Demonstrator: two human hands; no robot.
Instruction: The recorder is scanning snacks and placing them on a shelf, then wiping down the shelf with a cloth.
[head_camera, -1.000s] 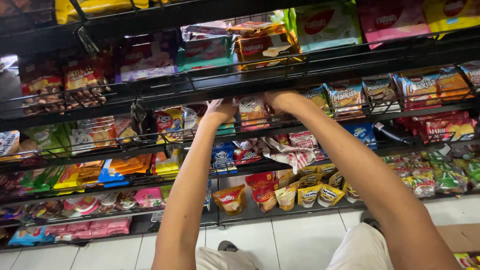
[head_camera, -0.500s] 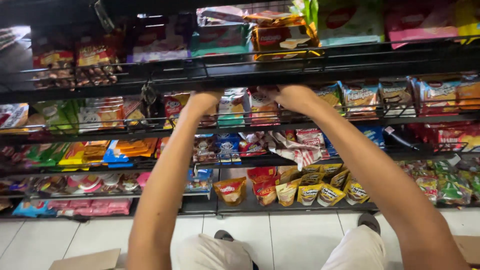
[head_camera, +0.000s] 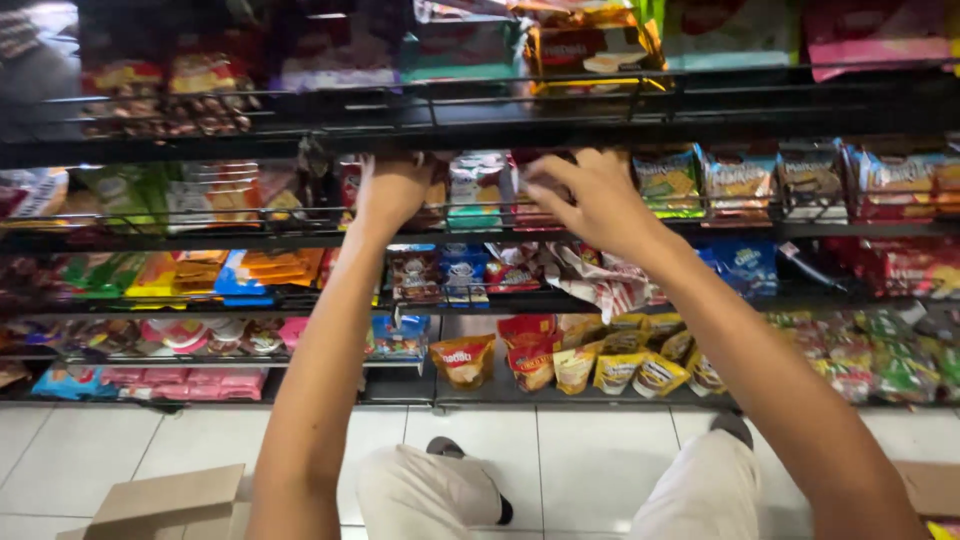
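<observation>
Both my arms reach up to the second shelf of a black wire snack rack (head_camera: 600, 105). My left hand (head_camera: 392, 190) lies on a row of snack packets, its fingers hidden among them, so what it grips is unclear. My right hand (head_camera: 590, 195) has its fingers curled against a red and white packet (head_camera: 530, 195) in the same row. A teal and white packet (head_camera: 477, 190) stands between the two hands. Whether either hand truly holds a packet cannot be told.
Shelves above and below are packed with snack bags: yellow and red pouches (head_camera: 590, 365) low down, blue packets (head_camera: 745, 265), pink packets (head_camera: 180, 380). White floor tiles (head_camera: 580, 450) lie below. A cardboard box (head_camera: 170, 500) sits at lower left, another box (head_camera: 930, 485) at lower right.
The view has tilted down and nearer to the rack. Both hands stay on the same shelf row; my right hand has shifted slightly left onto the red and white packet.
</observation>
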